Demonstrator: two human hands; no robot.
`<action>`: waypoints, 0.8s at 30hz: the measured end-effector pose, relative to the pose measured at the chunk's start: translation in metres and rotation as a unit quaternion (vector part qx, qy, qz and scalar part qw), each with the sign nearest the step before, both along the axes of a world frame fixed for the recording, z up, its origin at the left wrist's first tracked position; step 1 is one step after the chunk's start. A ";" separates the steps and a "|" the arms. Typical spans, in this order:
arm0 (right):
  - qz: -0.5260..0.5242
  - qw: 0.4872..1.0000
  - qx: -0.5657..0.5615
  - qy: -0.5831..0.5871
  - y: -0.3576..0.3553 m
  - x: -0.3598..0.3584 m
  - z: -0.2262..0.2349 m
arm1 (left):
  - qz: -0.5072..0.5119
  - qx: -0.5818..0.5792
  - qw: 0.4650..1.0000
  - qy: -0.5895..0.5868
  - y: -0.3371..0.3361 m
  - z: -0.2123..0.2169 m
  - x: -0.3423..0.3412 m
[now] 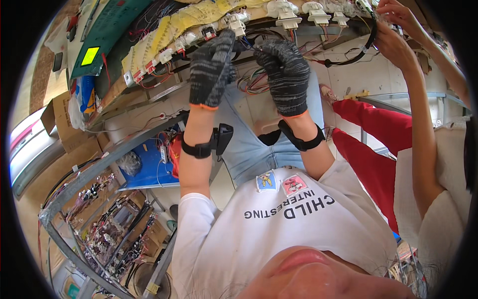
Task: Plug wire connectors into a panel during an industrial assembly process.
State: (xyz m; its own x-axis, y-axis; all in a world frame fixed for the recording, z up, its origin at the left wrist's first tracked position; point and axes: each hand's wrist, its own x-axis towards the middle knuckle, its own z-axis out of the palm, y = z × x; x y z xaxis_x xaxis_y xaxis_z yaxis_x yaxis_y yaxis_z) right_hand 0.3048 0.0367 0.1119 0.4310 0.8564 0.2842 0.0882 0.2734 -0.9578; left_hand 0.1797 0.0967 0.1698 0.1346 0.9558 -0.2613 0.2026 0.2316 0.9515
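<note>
Both my hands wear dark grey knitted gloves with orange cuffs, raised at the front edge of a wiring board point(172, 37). My left hand point(211, 72) is closed, its fingers pressed together beside a white connector point(236, 22); whatever it grips is hidden. My right hand point(285, 74) is curled, with thumb and forefinger pinching at thin dark and blue wires point(244, 45) that run between the hands. A loose bundle of coloured wires point(253, 82) hangs below and between them. White connector holders point(284, 15) line the board just beyond my right hand.
At right, a co-worker's hands point(396, 37) hold a black-wrapped cable point(366, 50). A green panel with a lit display point(90, 56) stands at the far left. A metal frame point(64, 199), a blue tray point(144, 167) and boxed wire bundles point(109, 224) lie at lower left.
</note>
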 end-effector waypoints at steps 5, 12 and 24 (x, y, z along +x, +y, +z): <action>0.011 0.998 0.003 -0.065 -0.006 0.003 0.001 | -0.097 0.345 0.901 0.245 0.023 -0.034 0.006; 0.070 0.959 -0.042 0.272 -0.027 0.014 -0.002 | 0.040 0.028 0.998 -0.048 -0.050 -0.004 0.021; 0.081 0.964 -0.019 0.251 -0.032 0.018 -0.001 | -0.066 0.377 0.910 0.159 -0.069 -0.010 0.011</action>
